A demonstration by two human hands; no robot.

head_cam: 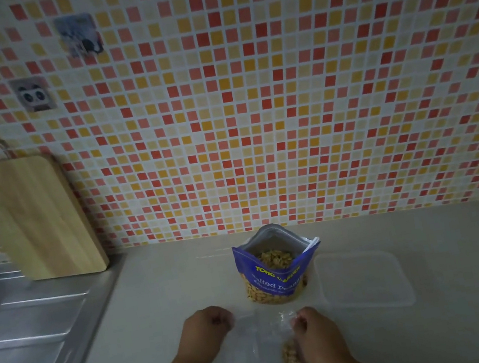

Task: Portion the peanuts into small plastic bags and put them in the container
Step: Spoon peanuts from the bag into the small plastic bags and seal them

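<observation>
While the left hand (207,324) and right hand (313,328) pinch the top corners of the small plastic bag (261,347) holding peanuts (292,359), the container (362,279) lies just beyond, nearer the right hand

Dim light is falling on a pale countertop (161,291). A red, orange and white mosaic tile wall (280,94) is filling the back, with stickers (34,94) stuck on. A wooden cutting board (30,218) is leaning against it beside a steel sink drainboard (26,340).

Two bare forearms, no sleeves visible
</observation>
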